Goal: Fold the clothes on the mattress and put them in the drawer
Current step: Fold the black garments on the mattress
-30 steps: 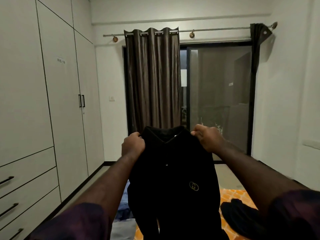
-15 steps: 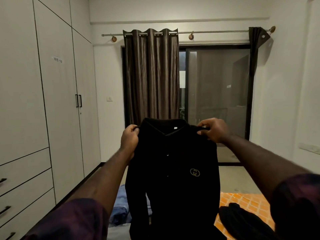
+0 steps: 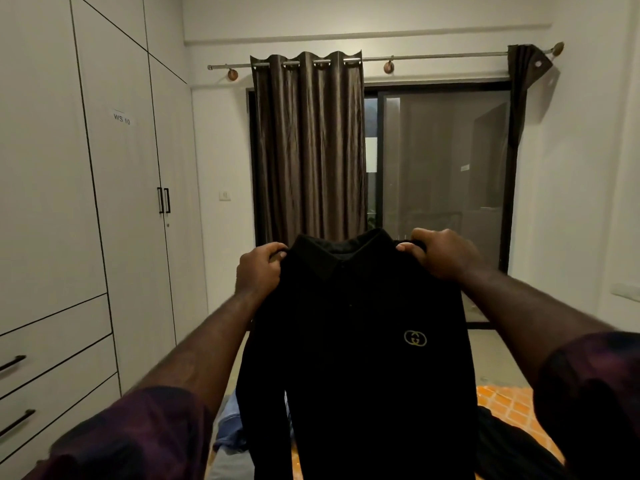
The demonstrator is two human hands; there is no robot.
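Black polo shirt [image 3: 353,341] held up at chest height in front of the person, front facing the camera, collar on top, hem hanging out of view at the bottom edge. Left hand [image 3: 258,270] grips the left shoulder seam, fingers curled over the cloth; right hand [image 3: 441,252] grips the right shoulder the same way. Shirt hangs above the mattress [image 3: 509,400], whose orange patterned cover shows lower right; a dark garment [image 3: 512,445] and a blue garment [image 3: 230,427] lie on it unfolded. Drawers [image 3: 52,358] at lower left, all closed. Judged step: squaring the shirt before folding. To do it well: keep both grips level at the seams so the body hangs straight, let the sleeves drop free, then lay it face down on a bare patch of mattress, smoothing from the collar downward. Risk: sleeves bunching under the body; the lower part is hidden, so I cannot tell how they hang.
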